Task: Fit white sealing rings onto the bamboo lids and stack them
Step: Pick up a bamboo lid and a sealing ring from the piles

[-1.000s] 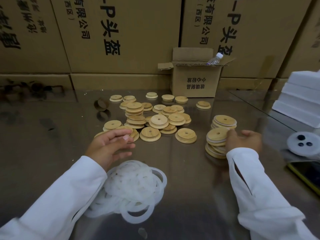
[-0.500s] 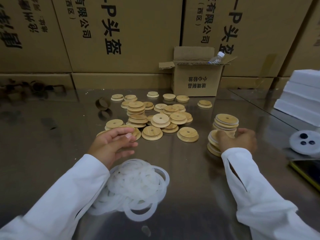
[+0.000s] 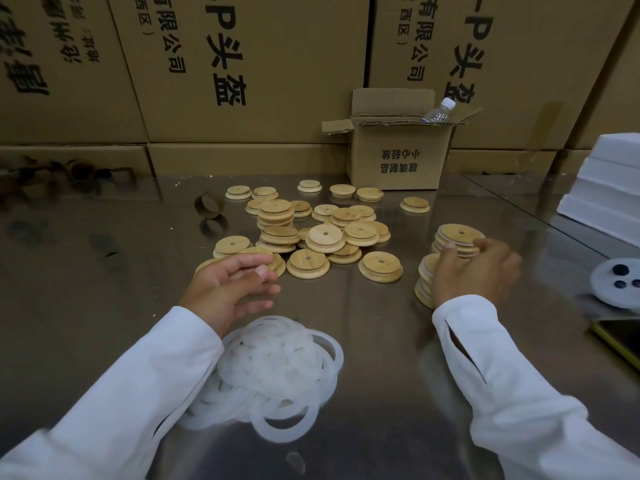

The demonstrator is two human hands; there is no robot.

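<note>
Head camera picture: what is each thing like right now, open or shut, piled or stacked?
Small brown cardboard box: open, flaps up.
Clear plastic bottle: capped, tilted, poking out of the box.
White sealing rings: loose heap on the shiny metal table.
Round bamboo lids: scattered, some stacked.
Stack of ringed bamboo lids: upright, gripped by the right hand.
Left hand: open, holding nothing.
</note>
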